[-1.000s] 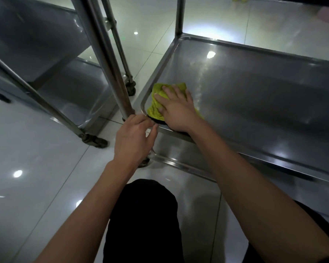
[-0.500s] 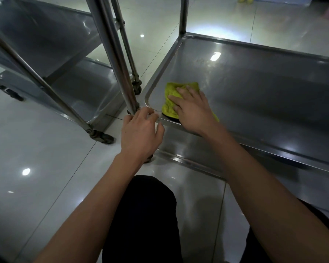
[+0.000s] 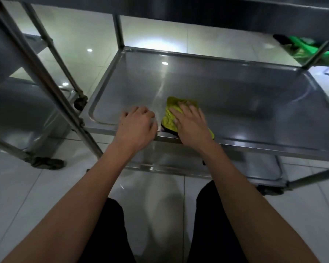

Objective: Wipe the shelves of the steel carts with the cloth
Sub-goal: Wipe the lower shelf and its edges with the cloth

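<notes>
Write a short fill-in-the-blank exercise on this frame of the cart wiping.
1. The right hand presses a ____ cloth flat on the shelf.
2. The left hand rests on the shelf's ____ rim.
3. The cloth lies to the ____ of the left hand.
4. The person's trousers are ____.

Missing words: yellow; front; right; black

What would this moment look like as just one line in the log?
step: wiping middle shelf | right hand: flat on yellow cloth, near front rim | left hand: resting on front rim, holds nothing
</notes>
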`<state>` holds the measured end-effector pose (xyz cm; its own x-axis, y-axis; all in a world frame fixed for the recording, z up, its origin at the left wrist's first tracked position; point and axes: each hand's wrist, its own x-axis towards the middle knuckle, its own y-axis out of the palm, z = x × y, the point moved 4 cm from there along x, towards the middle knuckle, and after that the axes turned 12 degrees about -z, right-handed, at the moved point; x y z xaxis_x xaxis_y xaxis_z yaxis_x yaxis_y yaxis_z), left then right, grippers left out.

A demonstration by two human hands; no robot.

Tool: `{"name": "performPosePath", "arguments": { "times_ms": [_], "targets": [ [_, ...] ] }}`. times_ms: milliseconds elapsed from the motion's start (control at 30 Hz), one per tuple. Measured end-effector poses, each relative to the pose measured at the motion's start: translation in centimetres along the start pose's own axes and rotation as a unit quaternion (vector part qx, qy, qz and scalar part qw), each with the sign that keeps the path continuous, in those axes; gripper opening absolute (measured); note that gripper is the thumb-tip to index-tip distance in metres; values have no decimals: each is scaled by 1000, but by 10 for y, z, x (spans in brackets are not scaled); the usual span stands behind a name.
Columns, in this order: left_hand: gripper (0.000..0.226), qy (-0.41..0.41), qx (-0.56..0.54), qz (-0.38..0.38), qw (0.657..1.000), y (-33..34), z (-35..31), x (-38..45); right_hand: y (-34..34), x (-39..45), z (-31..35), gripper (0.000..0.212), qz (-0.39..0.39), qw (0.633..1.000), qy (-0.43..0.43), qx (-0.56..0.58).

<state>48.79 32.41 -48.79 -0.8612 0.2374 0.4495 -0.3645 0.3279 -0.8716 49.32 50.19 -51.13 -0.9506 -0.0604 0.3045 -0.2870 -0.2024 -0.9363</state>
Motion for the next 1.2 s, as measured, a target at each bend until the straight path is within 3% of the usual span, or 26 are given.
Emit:
{"name": "performPosePath", "arguments": {
  "times_ms": [233, 533, 633, 767, 900, 1000, 1200],
  "targets": [
    [23, 14, -31, 8, 999, 21, -29, 6, -26, -26, -92, 45, -21, 995, 90, -34],
    [26, 36, -55, 37, 997, 26, -39, 19, -32, -19, -101, 47, -53, 991, 109, -51],
    [27, 5, -74, 34, 997, 18, -20, 28, -28, -10, -96, 46, -56, 993, 93, -53],
    [36, -47, 53, -13, 997, 7, 13, 25, -17, 9, -82, 46, -59, 993, 75, -70],
    [41, -87, 89, 7, 992, 4, 37, 17, -4, 33, -58, 49, -48, 996, 52, -50],
    [39, -74, 96, 20, 992, 5, 45, 13, 7, 53, -31, 53, -38, 998, 25, -52],
    [49, -42, 90, 13, 995, 0, 50, 7, 39, 95, 39, 46, -13, 998, -39, 49]
  ]
}}
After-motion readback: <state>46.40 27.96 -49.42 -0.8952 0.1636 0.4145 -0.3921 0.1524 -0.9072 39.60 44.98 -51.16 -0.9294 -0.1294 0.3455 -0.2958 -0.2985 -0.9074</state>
